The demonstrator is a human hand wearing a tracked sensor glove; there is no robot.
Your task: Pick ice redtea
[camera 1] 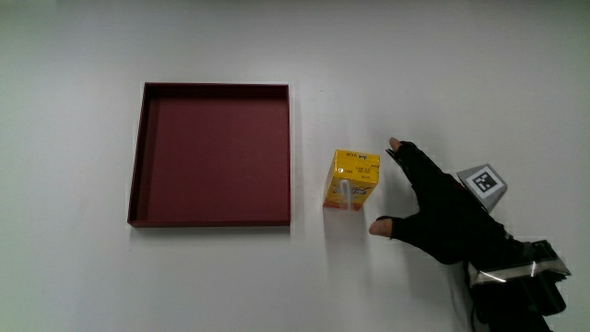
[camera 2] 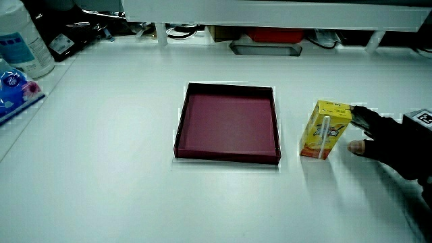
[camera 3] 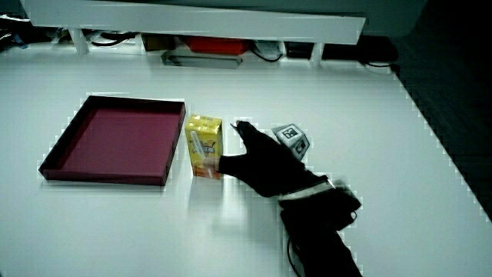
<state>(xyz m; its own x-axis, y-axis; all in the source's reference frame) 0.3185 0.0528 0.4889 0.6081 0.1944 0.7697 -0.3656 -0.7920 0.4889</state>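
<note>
One ice redtea carton (camera 1: 351,180) stands just beside the tray (camera 1: 138,148); the hand (camera 1: 441,214), grip wide and empty, should pinch its light, crushable side walls gently

Bare table gap between hand (camera 1: 442,214) and carton (camera 1: 351,180); tray (camera 1: 214,219) flanks carton, apart.

A plain white bench (camera 2: 121,175) fills the scene under even light. A low white partition (camera 2: 270,12) runs along its edge farthest from the person, with cables and trays (camera 2: 264,47) visible beneath it in both side views.
</note>
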